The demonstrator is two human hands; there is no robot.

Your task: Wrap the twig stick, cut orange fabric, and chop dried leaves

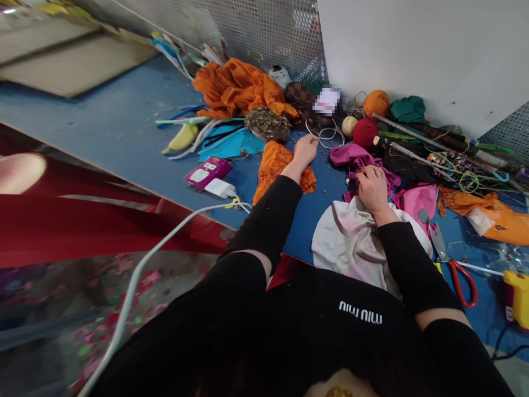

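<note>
My left hand [306, 149] reaches over the blue tabletop beside the thin metal rings [332, 138], its fingers pressed together; whatever they may hold is too small to make out. Under that forearm and wrist lies an orange patterned cloth [270, 165]. My right hand [373, 188] rests with bent fingers on the gathered purple cloth [355, 155], gripping part of it. Below this hand a stained white cloth [345, 234] spreads toward the table's front edge. A pink cloth [417, 203] lies just right of the right hand.
Red-handled scissors [465, 284] and a yellow glue gun [516, 298] lie at the right. Sticks [421, 135] and wrapped balls [365, 132] line the back. A purple power socket [208, 172] with a white plug and cable sits left, near orange fabric [243, 88].
</note>
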